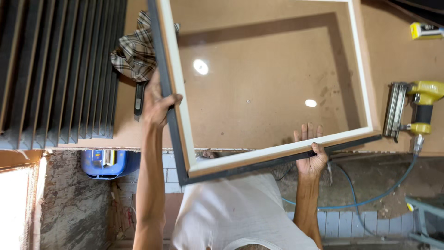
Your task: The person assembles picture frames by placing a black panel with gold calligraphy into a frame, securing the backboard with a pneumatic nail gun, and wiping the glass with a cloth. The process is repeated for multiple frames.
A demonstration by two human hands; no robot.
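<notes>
We hold the glazed picture frame (pixel 273 88) above the workbench (pixel 397 55), left hand (pixel 156 107) and right hand (pixel 312 157) both clamped on its edges; steadiest kept level, gripping wood, not glass.

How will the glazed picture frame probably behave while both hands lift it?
The picture frame probably stays stiff: its rails look straight between the left hand and right hand. Its glass shows reflections, so it is likely fragile and rather heavy.

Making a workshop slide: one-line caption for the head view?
Both hands, left hand and right hand, hold a glazed picture frame above a workbench.
</notes>
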